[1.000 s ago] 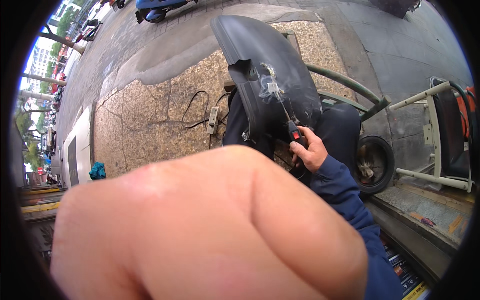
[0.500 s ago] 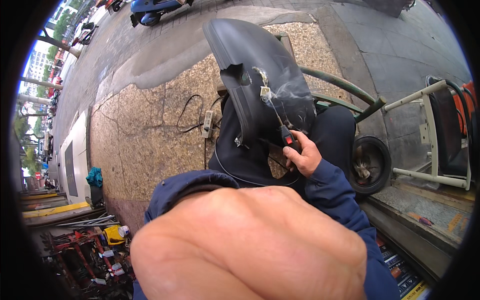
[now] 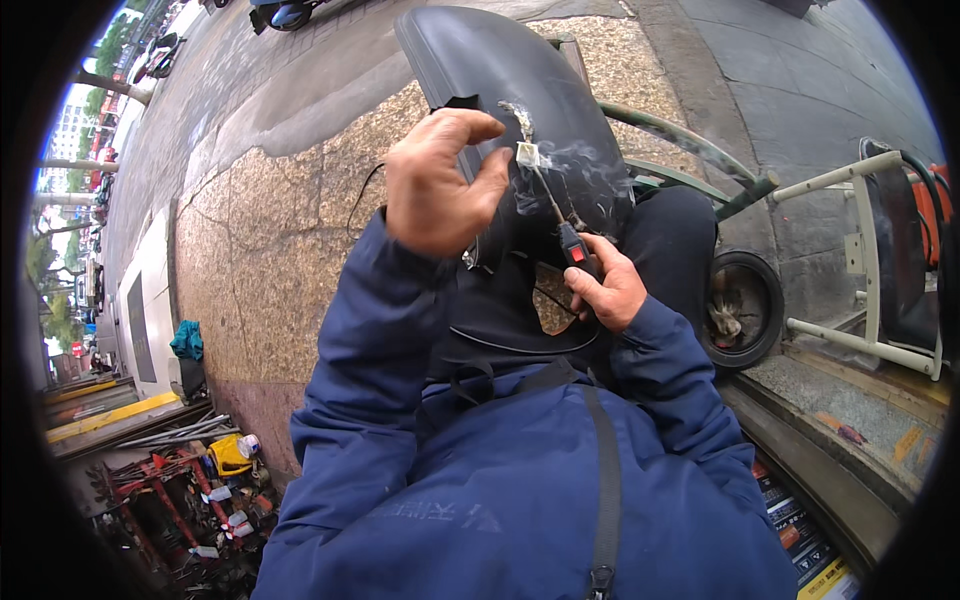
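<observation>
My right hand (image 3: pixel 618 292) grips a soldering iron (image 3: pixel 573 246) by its black handle with a red switch. Its thin metal rod reaches up to a small whitish square piece (image 3: pixel 527 154) at the surface of a black plastic mudguard (image 3: pixel 500 65). The mudguard lies across my lap, with a rough pale seam above that piece and smoke drifting beside it. My left hand (image 3: pixel 437 185) is raised over the mudguard's left edge, thumb and curled fingers apart, with nothing visible in it. It covers part of the notch there.
A green metal bar (image 3: pixel 685 138) runs beyond my right knee. On the right are a black tyre (image 3: pixel 768 310) and a pale tubular frame (image 3: pixel 868 240). Red metal parts (image 3: pixel 160 500), a yellow container (image 3: pixel 230 455) and a teal cloth (image 3: pixel 187 340) are at left; a blue scooter (image 3: pixel 290 14) stands far off.
My left hand has moved from close below the view, where it looked large, up to the mudguard's left edge. The iron stays in my right hand at the whitish piece.
</observation>
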The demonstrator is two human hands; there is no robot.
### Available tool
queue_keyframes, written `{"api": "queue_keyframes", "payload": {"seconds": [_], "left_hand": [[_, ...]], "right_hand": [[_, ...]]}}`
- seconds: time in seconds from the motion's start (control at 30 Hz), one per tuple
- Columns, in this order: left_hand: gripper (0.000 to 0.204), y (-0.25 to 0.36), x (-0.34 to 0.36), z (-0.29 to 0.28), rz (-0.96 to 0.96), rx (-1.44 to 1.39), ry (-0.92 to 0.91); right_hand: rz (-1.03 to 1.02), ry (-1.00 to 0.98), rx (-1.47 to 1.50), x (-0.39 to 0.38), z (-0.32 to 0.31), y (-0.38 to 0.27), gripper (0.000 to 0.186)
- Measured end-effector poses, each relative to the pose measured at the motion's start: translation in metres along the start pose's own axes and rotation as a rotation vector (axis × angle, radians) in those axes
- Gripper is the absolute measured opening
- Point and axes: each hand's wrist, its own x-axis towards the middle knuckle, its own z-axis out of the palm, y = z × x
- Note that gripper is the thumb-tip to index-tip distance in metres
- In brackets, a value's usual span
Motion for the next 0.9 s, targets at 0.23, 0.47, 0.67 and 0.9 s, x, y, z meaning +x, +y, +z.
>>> {"api": "queue_keyframes", "payload": {"seconds": [0.23, 0.47, 0.67, 0.9], "left_hand": [[0.036, -0.062, -0.011, 0.039, 0.22, 0.322, -0.181], [0.023, -0.072, -0.006, 0.048, 0.291, 0.233, -0.198], [0.018, -0.075, -0.008, 0.051, 0.285, 0.235, -0.162], [0.016, -0.077, -0.009, 0.053, 0.251, 0.247, -0.157]], "right_hand": [[-0.008, -0.008, 0.048, 0.002, 0.001, 0.0, 0.053], [0.008, -0.024, 0.085, 0.004, -0.001, 0.003, 0.052], [0.017, -0.019, 0.082, 0.003, -0.002, 0.002, 0.052], [0.035, -0.011, 0.04, 0.001, -0.002, -0.003, 0.052]]}}
